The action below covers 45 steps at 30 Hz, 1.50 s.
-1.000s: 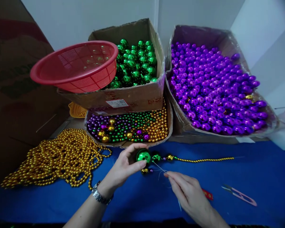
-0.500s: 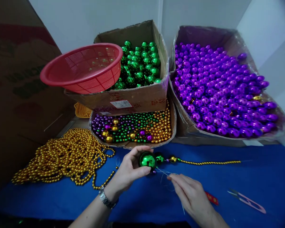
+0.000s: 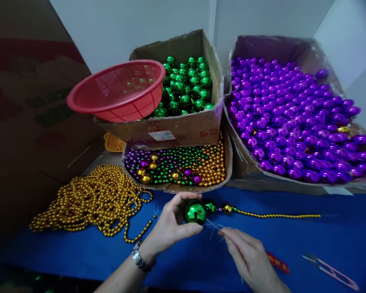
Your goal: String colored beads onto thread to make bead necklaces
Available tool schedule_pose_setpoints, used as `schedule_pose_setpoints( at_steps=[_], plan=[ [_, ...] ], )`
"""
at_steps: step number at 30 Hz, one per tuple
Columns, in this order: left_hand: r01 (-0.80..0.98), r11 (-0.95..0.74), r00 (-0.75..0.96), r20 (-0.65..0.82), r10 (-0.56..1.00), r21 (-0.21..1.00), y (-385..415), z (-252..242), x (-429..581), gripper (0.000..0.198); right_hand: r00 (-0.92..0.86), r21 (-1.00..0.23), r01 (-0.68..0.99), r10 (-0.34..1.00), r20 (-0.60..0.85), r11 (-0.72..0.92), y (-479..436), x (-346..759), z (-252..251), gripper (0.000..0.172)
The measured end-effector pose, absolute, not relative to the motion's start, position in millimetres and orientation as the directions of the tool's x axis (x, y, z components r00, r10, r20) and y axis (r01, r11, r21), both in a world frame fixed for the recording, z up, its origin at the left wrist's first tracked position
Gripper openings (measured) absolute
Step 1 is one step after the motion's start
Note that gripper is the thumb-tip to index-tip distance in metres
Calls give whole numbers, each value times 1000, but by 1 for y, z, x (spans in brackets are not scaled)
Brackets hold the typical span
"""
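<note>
Between the thumb and fingers of my left hand (image 3: 173, 224) is a large shiny green ball (image 3: 195, 211). My right hand (image 3: 247, 252) pinches a thin clear thread (image 3: 214, 225) that runs to the lower right side of that ball. Whether a needle is also in the pinch is too fine to tell. Just beyond the green ball lies a bead strand (image 3: 277, 215), with a smaller green ball (image 3: 210, 206), a gold ball (image 3: 227, 208) and a long run of small gold beads stretching right. A loose gold bead chain (image 3: 140, 234) ends beside my left wrist.
Gold bead chains (image 3: 94, 199) are heaped at left. Behind stand boxes of green balls (image 3: 179, 87), purple balls (image 3: 293, 122) and mixed small beads (image 3: 177, 162). A red basket (image 3: 116, 91) rests on the green-ball box. Pink thread snips (image 3: 332, 272) and a red strip (image 3: 277, 262) lie at right.
The whole view has shifted, so the scene sits farther right. My left hand still holds the green ball, and my right hand still pinches the thread close by it.
</note>
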<state>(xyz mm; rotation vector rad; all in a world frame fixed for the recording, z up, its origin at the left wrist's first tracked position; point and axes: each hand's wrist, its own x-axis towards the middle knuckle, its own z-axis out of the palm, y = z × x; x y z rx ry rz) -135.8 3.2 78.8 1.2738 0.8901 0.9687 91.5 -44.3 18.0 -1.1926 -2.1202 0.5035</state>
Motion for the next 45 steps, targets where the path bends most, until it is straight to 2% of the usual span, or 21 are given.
schedule_pose_setpoints(
  at_steps=[7, 13, 19, 23, 26, 27, 29, 31, 33, 35, 36, 38, 42, 45],
  plan=[
    [-23, 47, 362, -36, 932, 999, -2, 83, -134, 60, -392, -579, 613, 843, 367, 537, -44, 94, 10, 26],
    [-61, 52, 365, -27, 931, 997, 0, 82, -135, 57, -417, -634, 579, 854, 311, 513, -43, 96, 10, 27],
    [-20, 43, 386, -32, 922, 999, 0, 86, -134, 60, -441, -539, 619, 821, 364, 572, -41, 95, 8, 26],
    [-58, 70, 430, -38, 902, 996, -2, 82, -131, 63, -426, -603, 592, 843, 329, 535, -41, 92, 11, 24],
    [-141, 46, 469, 26, 883, 989, 4, 82, -134, 72, -412, -669, 558, 864, 290, 491, -41, 93, 14, 23],
    [-158, 17, 457, 58, 887, 987, 8, 84, -135, 69, -404, -692, 547, 872, 276, 472, -42, 94, 14, 23],
    [-118, -63, 384, 104, 917, 991, 24, 91, -136, 51, -381, -729, 528, 889, 256, 436, -42, 96, 14, 22],
    [66, -168, 303, 141, 943, 984, 46, 98, -133, 34, -352, -747, 521, 902, 251, 412, -42, 98, 12, 20],
    [391, -310, 335, 180, 925, 867, 74, 99, -124, 28, -327, -756, 524, 912, 246, 392, -43, 99, 11, 20],
    [665, -461, 483, 133, 866, 587, 101, 93, -110, 24, -308, -761, 526, 919, 245, 379, -44, 100, 11, 20],
    [705, -497, 527, 95, 844, 507, 113, 88, -102, 21, -303, -762, 527, 921, 245, 376, -45, 100, 11, 20],
    [734, -533, 577, 28, 816, 421, 133, 74, -87, 14, -292, -758, 530, 921, 259, 381, -46, 101, 11, 20],
    [745, -557, 612, -44, 790, 367, 150, 55, -72, 13, -266, -772, 522, 929, 257, 363, -46, 104, 10, 20],
    [747, -552, 614, -64, 787, 371, 150, 52, -72, 14, -262, -783, 514, 933, 245, 350, -45, 104, 9, 20]
  ],
)
